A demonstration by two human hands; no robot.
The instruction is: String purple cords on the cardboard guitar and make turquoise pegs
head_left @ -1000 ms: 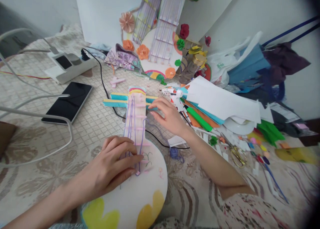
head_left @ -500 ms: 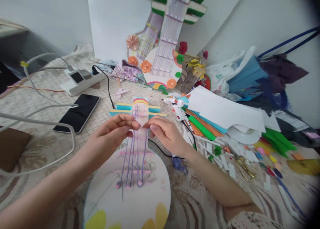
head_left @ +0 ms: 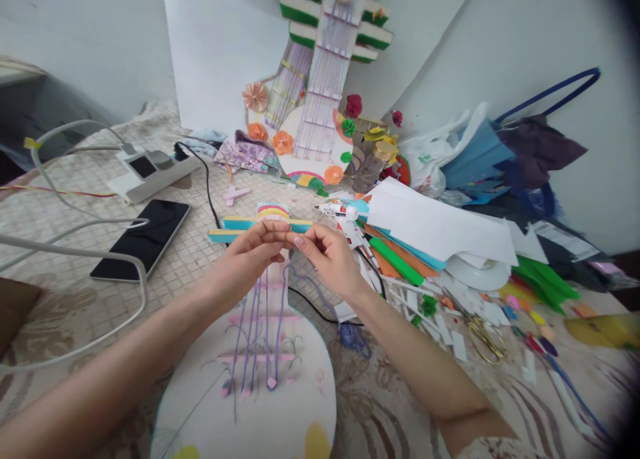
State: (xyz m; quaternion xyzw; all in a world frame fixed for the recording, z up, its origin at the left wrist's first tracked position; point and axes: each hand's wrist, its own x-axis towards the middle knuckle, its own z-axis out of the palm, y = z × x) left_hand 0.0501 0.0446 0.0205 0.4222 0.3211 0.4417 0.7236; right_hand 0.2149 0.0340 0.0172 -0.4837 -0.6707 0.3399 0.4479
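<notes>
A white cardboard guitar (head_left: 245, 405) lies on the table, with pink crossbars and purple yarn strings (head_left: 268, 312) running up its neck. My left hand (head_left: 263, 242) is above the neck, thumb and fingers pinched. Meeting it fingertip to fingertip, my right hand (head_left: 323, 249) is also closed in a pinch. One purple strand leads up beneath the fingers, and both hands appear to grip this yarn; the pinched part itself is hidden. Blue bars with yellow edges (head_left: 235, 224) cross the neck behind the hands. Loose yarn trails right to a small purple yarn ball (head_left: 354, 339).
A finished-looking paper guitar (head_left: 320, 112) leans at the back. To the right are a white glue gun (head_left: 345, 212), paper sheets (head_left: 425, 219), scraps and gold scissors (head_left: 485, 339). Left are a phone (head_left: 143, 239), a power strip (head_left: 150, 179) and a looping white cable (head_left: 143, 279).
Both hands have come together, fingertips now touching, and cover more of the upper neck. A loose strand now shows right of the neck. The camera view has shifted slightly.
</notes>
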